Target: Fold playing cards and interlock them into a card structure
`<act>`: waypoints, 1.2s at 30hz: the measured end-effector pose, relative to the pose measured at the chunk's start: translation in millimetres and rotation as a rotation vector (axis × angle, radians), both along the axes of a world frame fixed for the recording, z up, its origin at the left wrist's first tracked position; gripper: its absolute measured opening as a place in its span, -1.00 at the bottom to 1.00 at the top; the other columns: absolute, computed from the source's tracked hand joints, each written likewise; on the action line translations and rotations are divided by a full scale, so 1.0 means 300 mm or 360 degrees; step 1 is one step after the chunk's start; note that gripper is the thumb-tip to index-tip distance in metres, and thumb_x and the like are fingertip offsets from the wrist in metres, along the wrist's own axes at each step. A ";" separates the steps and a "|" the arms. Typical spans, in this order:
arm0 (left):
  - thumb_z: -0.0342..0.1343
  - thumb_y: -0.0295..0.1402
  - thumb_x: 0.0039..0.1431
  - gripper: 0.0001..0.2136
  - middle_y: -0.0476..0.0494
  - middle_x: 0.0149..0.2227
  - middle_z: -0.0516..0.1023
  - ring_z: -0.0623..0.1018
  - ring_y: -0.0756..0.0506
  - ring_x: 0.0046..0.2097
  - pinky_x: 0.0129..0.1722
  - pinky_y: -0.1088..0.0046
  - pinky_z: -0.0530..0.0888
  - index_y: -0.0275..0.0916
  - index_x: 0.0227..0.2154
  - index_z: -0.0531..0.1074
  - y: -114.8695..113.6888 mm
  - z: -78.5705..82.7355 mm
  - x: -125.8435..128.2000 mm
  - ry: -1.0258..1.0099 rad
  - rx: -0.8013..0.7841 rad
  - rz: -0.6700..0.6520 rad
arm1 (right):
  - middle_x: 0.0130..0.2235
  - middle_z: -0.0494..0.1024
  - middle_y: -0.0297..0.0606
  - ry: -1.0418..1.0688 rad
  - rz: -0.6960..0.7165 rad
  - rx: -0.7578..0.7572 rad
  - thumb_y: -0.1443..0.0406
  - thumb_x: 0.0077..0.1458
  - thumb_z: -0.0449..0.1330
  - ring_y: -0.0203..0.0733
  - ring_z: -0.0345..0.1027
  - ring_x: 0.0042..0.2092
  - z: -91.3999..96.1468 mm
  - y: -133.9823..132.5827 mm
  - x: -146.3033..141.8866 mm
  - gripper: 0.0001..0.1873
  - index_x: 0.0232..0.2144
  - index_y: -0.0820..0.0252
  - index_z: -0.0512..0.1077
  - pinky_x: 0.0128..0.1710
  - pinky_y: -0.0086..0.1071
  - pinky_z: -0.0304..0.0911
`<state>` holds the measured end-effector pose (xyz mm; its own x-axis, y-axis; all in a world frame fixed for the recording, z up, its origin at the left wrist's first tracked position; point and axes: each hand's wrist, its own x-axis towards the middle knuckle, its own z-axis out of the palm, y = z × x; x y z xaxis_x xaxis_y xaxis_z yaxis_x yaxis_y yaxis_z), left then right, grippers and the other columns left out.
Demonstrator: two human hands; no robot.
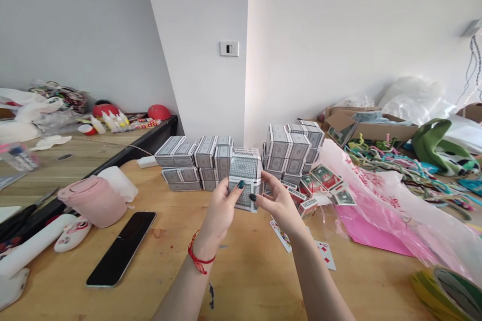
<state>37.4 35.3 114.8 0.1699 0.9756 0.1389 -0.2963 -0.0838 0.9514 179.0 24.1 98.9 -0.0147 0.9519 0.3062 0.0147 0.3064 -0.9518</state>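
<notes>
A block of grey-patterned playing cards (pixel 241 188) is held up in front of me between both hands. My left hand (pixel 222 208) grips its left side, thumb lying on the front face. On the right edge, my right hand (pixel 276 200) has its fingers closed round it, thumb at the front. Behind the block, similar card blocks are stacked in a left group (pixel 181 160) and a taller right group (pixel 288 148). The block hides part of what stands behind it.
Red and green card boxes (pixel 324 178) lie right of the stacks. Loose playing cards (pixel 326 255) lie near my right forearm. A phone (pixel 122 248) and a pink container (pixel 94 203) are at left. Yellow tape (pixel 448 291) sits front right, pink plastic (pixel 380 233) beyond it.
</notes>
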 end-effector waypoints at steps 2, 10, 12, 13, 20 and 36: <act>0.14 -0.27 -0.03 -0.74 -0.14 -0.23 0.53 0.49 -0.12 -0.20 -0.19 0.36 0.39 -0.25 -0.26 0.42 0.003 -0.002 -0.002 -0.0028 -0.0010 0.0019 | 0.01 0.37 -0.15 0.0012 0.0003 -0.0002 0.22 -0.13 0.21 -0.07 0.27 0.01 -0.003 0.001 0.004 -0.40 0.02 0.15 0.21 -0.10 -0.22 0.29; 0.17 -0.23 -0.08 -0.71 -0.10 -0.30 0.55 0.49 -0.11 -0.23 -0.22 0.38 0.39 -0.23 -0.27 0.44 0.013 -0.004 -0.010 -0.0092 -0.0075 0.0059 | 0.04 0.34 -0.16 0.0103 -0.0033 -0.0079 0.20 -0.10 0.19 -0.08 0.32 -0.04 0.021 -0.015 -0.020 -0.41 0.02 0.13 0.21 -0.10 -0.19 0.29; 0.17 -0.21 -0.08 -0.72 -0.09 -0.31 0.55 0.50 -0.11 -0.24 -0.24 0.39 0.39 -0.23 -0.28 0.45 0.014 -0.004 -0.009 -0.0140 -0.0115 0.0058 | 0.04 0.34 -0.16 0.0009 -0.0104 -0.0069 0.18 -0.10 0.19 -0.07 0.31 -0.03 0.019 -0.017 -0.024 -0.41 0.02 0.12 0.22 -0.09 -0.18 0.29; 0.16 -0.21 -0.07 -0.72 -0.09 -0.31 0.55 0.50 -0.10 -0.25 -0.25 0.40 0.39 -0.23 -0.29 0.45 0.015 -0.005 -0.008 -0.0173 -0.0145 0.0062 | 0.03 0.34 -0.16 -0.0060 -0.0170 -0.0049 0.17 -0.11 0.20 -0.05 0.29 -0.02 0.015 -0.017 -0.026 -0.41 0.02 0.12 0.23 -0.09 -0.17 0.28; 0.17 -0.26 -0.07 -0.77 -0.08 -0.31 0.55 0.51 -0.04 -0.29 -0.31 0.48 0.39 -0.25 -0.33 0.46 0.033 -0.033 0.005 -0.0493 -0.0316 0.0121 | 0.04 0.27 -0.09 -0.0467 -0.0548 0.0086 0.15 -0.12 0.21 0.02 0.06 0.10 0.010 -0.043 -0.047 -0.32 0.07 0.17 0.14 0.07 -0.04 0.03; 0.16 -0.32 -0.05 -0.80 -0.08 -0.29 0.55 0.51 -0.06 -0.24 -0.25 0.46 0.40 -0.27 -0.33 0.47 0.058 -0.062 0.004 -0.0696 -0.0324 0.0027 | 0.03 0.24 -0.09 -0.0731 -0.0728 0.0160 0.11 -0.10 0.16 0.08 0.00 0.08 0.031 -0.076 -0.081 -0.33 0.07 0.13 0.11 0.02 0.02 0.00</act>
<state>38.6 52.7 96.2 0.1221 0.9925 -0.0004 -0.6725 0.0831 0.7354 154.6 1.4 108.1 0.2345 0.8602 0.4529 0.5629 0.2597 -0.7847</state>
